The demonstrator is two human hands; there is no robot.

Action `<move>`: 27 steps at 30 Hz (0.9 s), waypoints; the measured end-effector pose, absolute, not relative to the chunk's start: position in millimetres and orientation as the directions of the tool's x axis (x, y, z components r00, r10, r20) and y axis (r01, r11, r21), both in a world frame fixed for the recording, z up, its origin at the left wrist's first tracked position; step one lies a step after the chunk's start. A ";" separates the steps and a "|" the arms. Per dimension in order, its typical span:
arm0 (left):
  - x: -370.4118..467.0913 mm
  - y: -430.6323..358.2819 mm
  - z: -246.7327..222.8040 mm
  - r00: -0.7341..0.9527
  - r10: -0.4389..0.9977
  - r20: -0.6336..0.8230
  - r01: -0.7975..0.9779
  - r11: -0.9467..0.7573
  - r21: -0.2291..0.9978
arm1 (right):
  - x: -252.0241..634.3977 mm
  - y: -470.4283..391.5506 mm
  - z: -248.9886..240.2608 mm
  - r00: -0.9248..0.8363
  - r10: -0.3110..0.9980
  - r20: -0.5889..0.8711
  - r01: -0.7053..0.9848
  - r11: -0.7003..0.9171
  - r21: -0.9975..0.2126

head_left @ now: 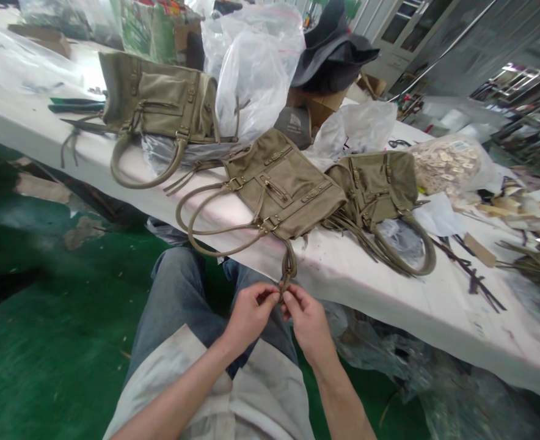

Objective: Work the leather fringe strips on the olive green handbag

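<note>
Just this side of the middle handbag (292, 183), I see the left hand (251, 310) and right hand (307, 318) pinching an olive strap (289, 264) low down, between thumbs and fingertips; its loop reaches up to that handbag. Behind the handbag rises a translucent plastic sack (261, 73).

The middle olive-green, leather-like handbag (295, 174) has a soft sheen and metallic fittings (266, 224); the tall translucent plastic bag (257, 76) looks glossy.

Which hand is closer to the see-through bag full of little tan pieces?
Right. The bag of tan pieces lies off to the right; the right hand is on that side, the left hand just beyond it, farther away.
</note>
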State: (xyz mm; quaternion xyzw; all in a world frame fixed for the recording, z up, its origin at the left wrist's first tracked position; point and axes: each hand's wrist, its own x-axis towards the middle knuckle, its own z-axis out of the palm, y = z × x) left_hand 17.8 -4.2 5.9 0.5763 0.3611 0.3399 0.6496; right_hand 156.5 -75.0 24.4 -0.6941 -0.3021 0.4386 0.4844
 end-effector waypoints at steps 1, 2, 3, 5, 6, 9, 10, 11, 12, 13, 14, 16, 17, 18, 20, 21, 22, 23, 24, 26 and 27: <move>17.6 -4.0 5.0 0.506 0.858 -0.082 -0.040 0.118 0.992 | 156.7 -74.6 26.3 0.424 0.849 -0.316 0.011 -0.353 -0.935; 17.3 -3.5 3.8 0.500 0.862 -0.077 -0.060 0.123 0.991 | 156.9 -74.3 28.1 0.415 0.854 -0.315 0.027 -0.358 -0.933; 16.9 -2.8 2.5 0.494 0.867 -0.067 -0.076 0.120 0.990 | 157.2 -74.0 30.0 0.410 0.857 -0.313 0.041 -0.360 -0.932; 15.7 -0.5 0.1 0.492 0.870 -0.042 -0.103 0.106 0.989 | 157.8 -74.0 33.0 0.412 0.859 -0.303 0.054 -0.355 -0.933; 15.1 0.7 -0.7 0.500 0.865 -0.040 -0.119 0.114 0.986 | 158.0 -74.2 34.2 0.416 0.861 -0.294 0.052 -0.345 -0.937; 13.6 3.7 -1.3 0.533 0.843 -0.079 -0.184 0.206 0.961 | 159.1 -75.8 35.8 0.402 0.866 -0.297 -0.004 -0.323 -0.946; 13.4 4.2 -1.0 0.541 0.836 -0.092 -0.204 0.237 0.950 | 159.6 -76.5 35.8 0.391 0.865 -0.313 -0.034 -0.327 -0.944; 13.2 4.2 -0.5 0.549 0.830 -0.104 -0.211 0.258 0.943 | 160.2 -77.2 35.7 0.383 0.861 -0.335 -0.064 -0.337 -0.939; 13.2 4.0 0.1 0.558 0.822 -0.112 -0.209 0.271 0.940 | 160.7 -77.8 35.6 0.376 0.854 -0.359 -0.092 -0.351 -0.932; 13.1 3.5 0.8 0.570 0.813 -0.115 -0.204 0.276 0.939 | 161.2 -78.3 35.5 0.372 0.847 -0.379 -0.115 -0.364 -0.924; 13.0 2.8 1.5 0.582 0.805 -0.115 -0.195 0.276 0.941 | 161.6 -78.8 35.6 0.373 0.840 -0.394 -0.130 -0.373 -0.919; 12.2 1.9 3.3 0.599 0.792 -0.113 -0.182 0.272 0.945 | 162.1 -79.4 36.4 0.379 0.832 -0.406 -0.146 -0.380 -0.914; 11.5 1.9 4.4 0.608 0.786 -0.111 -0.175 0.269 0.947 | 162.2 -79.7 37.1 0.382 0.829 -0.407 -0.149 -0.380 -0.913; 10.5 2.2 5.7 0.618 0.779 -0.104 -0.167 0.260 0.951 | 162.3 -79.8 37.9 0.383 0.829 -0.408 -0.149 -0.381 -0.913; 7.8 3.9 8.8 0.644 0.760 -0.090 -0.140 0.233 0.962 | 162.6 -79.8 39.5 0.388 0.825 -0.411 -0.150 -0.384 -0.911; 6.4 5.1 10.4 0.660 0.747 -0.084 -0.127 0.220 0.967 | 162.8 -79.6 40.1 0.389 0.823 -0.415 -0.152 -0.387 -0.910; 5.2 6.3 11.9 0.677 0.732 -0.077 -0.115 0.209 0.971 | 163.1 -79.2 40.7 0.390 0.820 -0.420 -0.155 -0.391 -0.907; 4.2 7.6 13.0 0.693 0.717 -0.075 -0.109 0.207 0.972 | 163.2 -78.6 41.0 0.389 0.817 -0.425 -0.158 -0.395 -0.905; 3.7 8.6 13.5 0.704 0.705 -0.083 -0.103 0.218 0.971 | 163.2 -77.9 41.3 0.386 0.817 -0.429 -0.158 -0.399 -0.903; 4.1 10.1 12.4 0.699 0.704 -0.125 -0.083 0.253 0.964 | 163.0 -76.4 41.8 0.370 0.822 -0.433 -0.154 -0.406 -0.901; 4.6 10.5 10.8 0.685 0.712 -0.153 -0.068 0.271 0.960 | 162.8 -75.8 42.2 0.366 0.825 -0.432 -0.151 -0.405 -0.902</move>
